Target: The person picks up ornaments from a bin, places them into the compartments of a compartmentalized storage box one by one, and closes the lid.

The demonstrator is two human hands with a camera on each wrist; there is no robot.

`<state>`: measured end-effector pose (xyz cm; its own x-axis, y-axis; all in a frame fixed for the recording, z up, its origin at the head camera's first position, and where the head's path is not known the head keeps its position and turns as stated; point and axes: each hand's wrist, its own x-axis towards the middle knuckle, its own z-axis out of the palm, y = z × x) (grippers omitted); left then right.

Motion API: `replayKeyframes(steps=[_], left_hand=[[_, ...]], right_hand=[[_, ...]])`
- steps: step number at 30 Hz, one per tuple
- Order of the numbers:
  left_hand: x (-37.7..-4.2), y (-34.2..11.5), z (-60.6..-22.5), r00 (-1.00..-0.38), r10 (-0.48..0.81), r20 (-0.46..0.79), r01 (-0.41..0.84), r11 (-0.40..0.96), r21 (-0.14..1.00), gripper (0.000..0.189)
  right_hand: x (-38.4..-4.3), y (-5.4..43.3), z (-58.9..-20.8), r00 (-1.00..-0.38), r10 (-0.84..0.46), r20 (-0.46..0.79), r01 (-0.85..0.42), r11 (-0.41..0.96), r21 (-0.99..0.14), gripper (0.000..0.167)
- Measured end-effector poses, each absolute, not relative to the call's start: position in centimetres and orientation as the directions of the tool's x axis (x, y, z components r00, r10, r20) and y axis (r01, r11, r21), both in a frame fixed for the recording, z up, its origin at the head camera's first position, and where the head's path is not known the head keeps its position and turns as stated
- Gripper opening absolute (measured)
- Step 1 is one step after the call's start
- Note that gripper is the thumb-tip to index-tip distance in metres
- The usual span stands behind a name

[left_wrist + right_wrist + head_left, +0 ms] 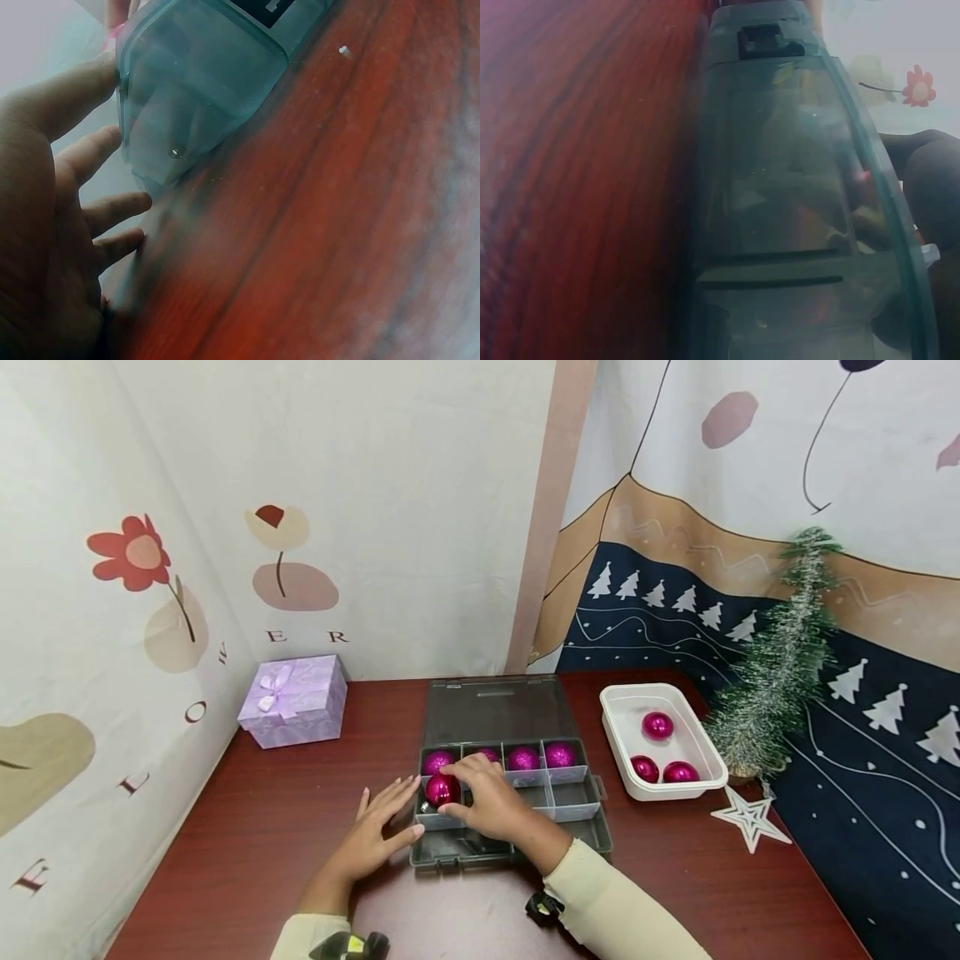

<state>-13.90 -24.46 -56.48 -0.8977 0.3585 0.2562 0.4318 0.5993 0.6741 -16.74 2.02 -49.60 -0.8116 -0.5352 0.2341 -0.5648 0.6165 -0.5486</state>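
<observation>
Reading twelve o'clock as straight away from the person, pinches a shiny magenta round bauble between the curled fingers and thumb of the right hand, over the nine o'clock end of the middle row of a smoky-grey see-through plastic compartment box; cannot tell whether resting on the bottom

Lays the left hand at the box's nine o'clock side, well spread with straight fingers, gripping nothing, touching the side wall with fingertips

Has a smoky-grey see-through plastic lid folded back toward twelve o'clock

In the back row, four glittery magenta round baubles, one per compartment, one partly behind the right hand

At two o'clock from the box, a white rounded plastic tub with three shiny magenta baubles inside, at twelve, five and seven

Beyond the tub, also toward two, a frosted green tinsel tree

At three, a flat white openwork star; at ten, a lilac rectangular gift box with a ribbon bow
</observation>
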Motion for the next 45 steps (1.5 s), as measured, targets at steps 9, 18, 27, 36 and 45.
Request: replayKeyframes(steps=[9,18,27,36,45], left_hand=[[-13.8,-24.4,-56.3,-0.896,0.359,0.263,0.436,0.592,0.678,0.073],[-13.8,-24.4,-56.2,-0.897,0.362,0.253,0.43,0.589,0.684,0.074],[-13.7,-24.4,-56.2,-0.897,0.359,0.26,0.433,0.587,0.684,0.074],[-13.7,-24.4,-56.1,-0.895,0.355,0.269,0.438,0.591,0.677,0.073],[-13.7,-24.4,-56.2,-0.895,0.361,0.264,0.438,0.588,0.681,0.074]], right_hand=[[-16.8,1.8,-49.9,-0.799,-0.558,0.225,-0.584,0.628,-0.515,0.055],[-16.7,1.8,-49.9,-0.794,-0.564,0.228,-0.586,0.609,-0.534,0.055],[-16.9,2.5,-49.5,-0.788,-0.565,0.245,-0.58,0.548,-0.602,0.054],[-17.4,4.3,-48.4,-0.805,-0.523,0.28,-0.563,0.527,-0.637,0.053],[-18.1,7.1,-47.4,-0.836,-0.449,0.315,-0.531,0.516,-0.672,0.049]])
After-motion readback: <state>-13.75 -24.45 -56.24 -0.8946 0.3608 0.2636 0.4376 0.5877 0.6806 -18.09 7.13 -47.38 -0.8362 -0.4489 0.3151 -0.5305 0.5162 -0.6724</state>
